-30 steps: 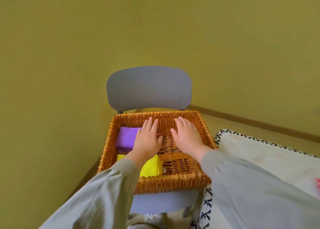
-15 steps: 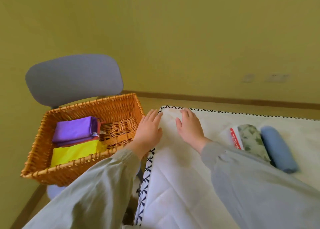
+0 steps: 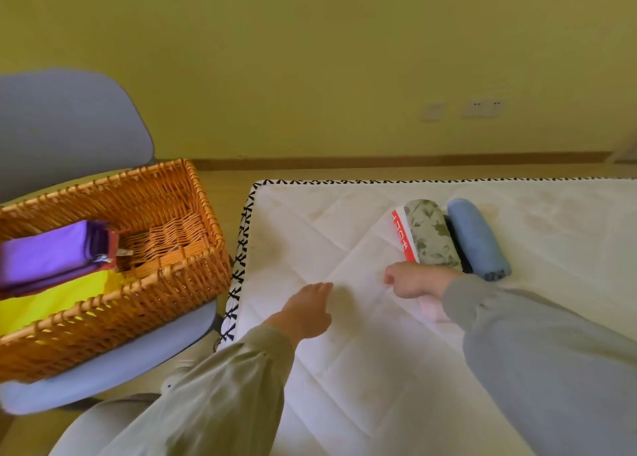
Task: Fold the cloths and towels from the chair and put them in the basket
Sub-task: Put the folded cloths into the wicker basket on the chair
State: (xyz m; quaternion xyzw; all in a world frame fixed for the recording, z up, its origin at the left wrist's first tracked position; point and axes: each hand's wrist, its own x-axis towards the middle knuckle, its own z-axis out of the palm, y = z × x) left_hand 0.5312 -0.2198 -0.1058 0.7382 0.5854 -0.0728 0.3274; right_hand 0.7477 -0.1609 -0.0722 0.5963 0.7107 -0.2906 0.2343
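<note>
White quilted mat point(image 3: 362, 386) lies beside the chair point(image 3: 69, 128), whose basket point(image 3: 120, 321) holds a folded purple cloth point(image 3: 44, 252) and yellow cloth point(image 3: 51, 300). Both hands are apart over the mat. The left hand point(image 3: 306, 312) is flat with straight fingers, while the right hand point(image 3: 413, 280) curls like a fist just beside a leaf-print roll point(image 3: 429, 235); whether it grips anything cannot be told.

**A yellow-green room, seen from low down**

Ahead of me, a plain yellow-green wall point(image 3: 310, 59) takes up the whole far side, in soft, even light. Far right on it I see two pale sockets point(image 3: 482, 108). A brown wooden skirting board point(image 3: 379, 162) runs along its foot and meets a tan floor point(image 3: 220, 186). To my left stands a grey-blue padded chair point(image 3: 69, 128), its rounded back towards the wall. Just right of it, a white quilted mat point(image 3: 344, 369) with a black-stitched edge lies flat, reaching close to me.
</note>
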